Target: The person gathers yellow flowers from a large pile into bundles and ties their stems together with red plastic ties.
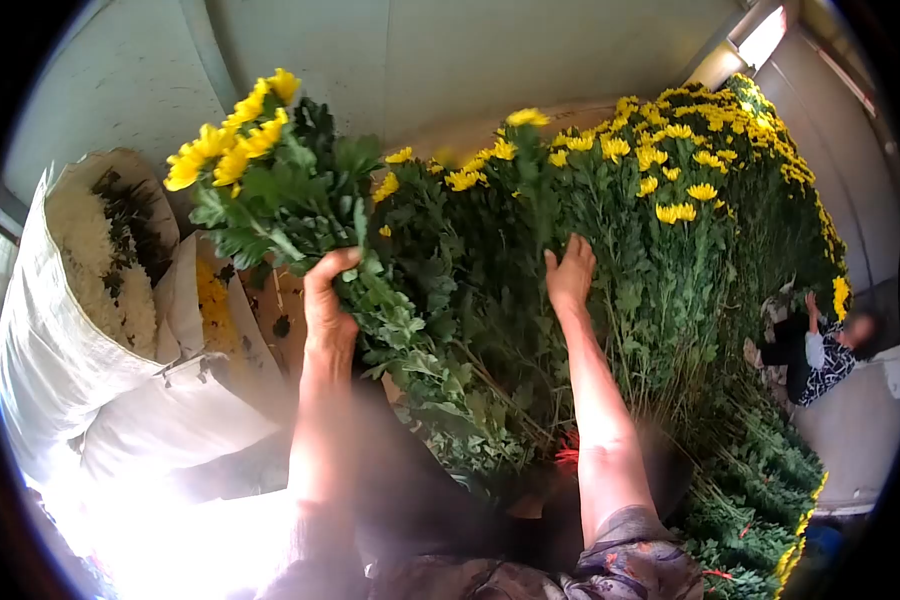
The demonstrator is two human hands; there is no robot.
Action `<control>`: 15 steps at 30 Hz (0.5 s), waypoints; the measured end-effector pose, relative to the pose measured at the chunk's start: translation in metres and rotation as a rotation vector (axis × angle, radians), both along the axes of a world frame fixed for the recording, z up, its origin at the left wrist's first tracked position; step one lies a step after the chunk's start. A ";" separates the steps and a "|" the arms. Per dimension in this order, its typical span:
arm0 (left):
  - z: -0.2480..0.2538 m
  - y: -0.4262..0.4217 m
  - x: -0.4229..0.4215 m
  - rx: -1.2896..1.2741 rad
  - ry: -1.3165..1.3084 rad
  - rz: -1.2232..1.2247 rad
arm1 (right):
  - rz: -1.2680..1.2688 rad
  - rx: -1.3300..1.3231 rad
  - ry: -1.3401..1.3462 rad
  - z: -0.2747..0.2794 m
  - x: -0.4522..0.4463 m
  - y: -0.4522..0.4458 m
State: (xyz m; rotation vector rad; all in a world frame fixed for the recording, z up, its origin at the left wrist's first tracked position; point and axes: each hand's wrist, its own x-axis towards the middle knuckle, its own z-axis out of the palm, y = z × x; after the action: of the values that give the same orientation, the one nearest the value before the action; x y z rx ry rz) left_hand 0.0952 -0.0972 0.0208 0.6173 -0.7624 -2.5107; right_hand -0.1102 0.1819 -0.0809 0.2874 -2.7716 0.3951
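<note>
Left hand [326, 295] (partly hidden by leaves [382, 305]) grips yellow flowers [235, 145].

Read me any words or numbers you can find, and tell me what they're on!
There are no words, brands, numbers or signs I can read here.
Big white sack: no writing that I can see.
Brown board behind the flowers: maybe a faint mark, too small to read.
Far person's top: a dark and white pattern, too blurred to find any letters.
</note>
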 end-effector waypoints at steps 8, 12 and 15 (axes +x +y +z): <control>-0.005 -0.009 0.002 -0.021 0.078 0.048 | 0.431 -0.172 -0.674 -0.123 0.046 -0.066; -0.006 -0.005 -0.002 -0.012 0.063 0.012 | 0.672 -0.350 -0.272 -0.093 0.060 -0.078; -0.002 0.002 -0.009 -0.041 0.039 0.046 | 0.471 -0.293 -0.377 -0.142 0.041 -0.066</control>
State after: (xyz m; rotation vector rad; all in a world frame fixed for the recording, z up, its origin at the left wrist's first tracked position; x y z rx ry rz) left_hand 0.0863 -0.0948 0.0184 0.5633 -0.7749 -2.4522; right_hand -0.0696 0.1159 -0.2233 0.8748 -2.9224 1.0563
